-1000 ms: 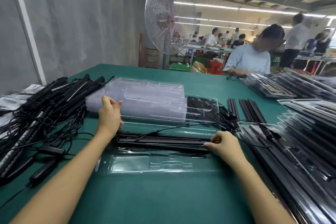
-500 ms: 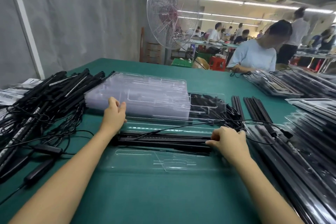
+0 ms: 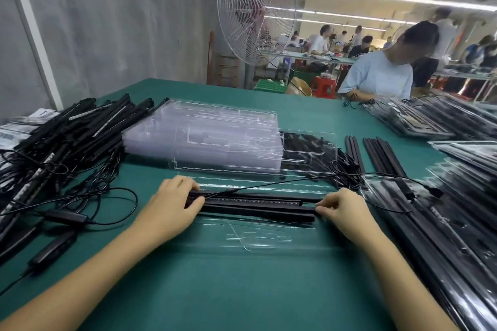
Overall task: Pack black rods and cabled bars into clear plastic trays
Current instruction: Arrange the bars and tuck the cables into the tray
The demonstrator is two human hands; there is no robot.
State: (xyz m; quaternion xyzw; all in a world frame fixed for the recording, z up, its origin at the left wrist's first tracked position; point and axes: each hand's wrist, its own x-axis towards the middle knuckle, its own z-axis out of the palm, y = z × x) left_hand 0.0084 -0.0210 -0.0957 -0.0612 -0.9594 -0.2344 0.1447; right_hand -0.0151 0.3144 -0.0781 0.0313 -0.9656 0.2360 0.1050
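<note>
A clear plastic tray (image 3: 258, 239) lies on the green table in front of me. Several black rods and a cabled bar (image 3: 255, 204) lie side by side across its far half. My left hand (image 3: 174, 201) grips their left ends, fingers curled over the top. My right hand (image 3: 341, 207) pinches their right ends. A thin black cable (image 3: 282, 184) runs from the bars to the right. Behind the tray stands a stack of empty clear trays (image 3: 209, 140).
A heap of cabled black bars (image 3: 67, 148) fills the left side, with loose cables and a black adapter (image 3: 64, 216). Loose black rods (image 3: 376, 153) lie at the right, beside filled trays (image 3: 457, 217). A person in a light shirt (image 3: 379, 75) works across the table; a fan (image 3: 255, 8) stands behind.
My left hand left the edge of the tray stack and came down onto the left ends of the bars. My right hand stayed at their right ends.
</note>
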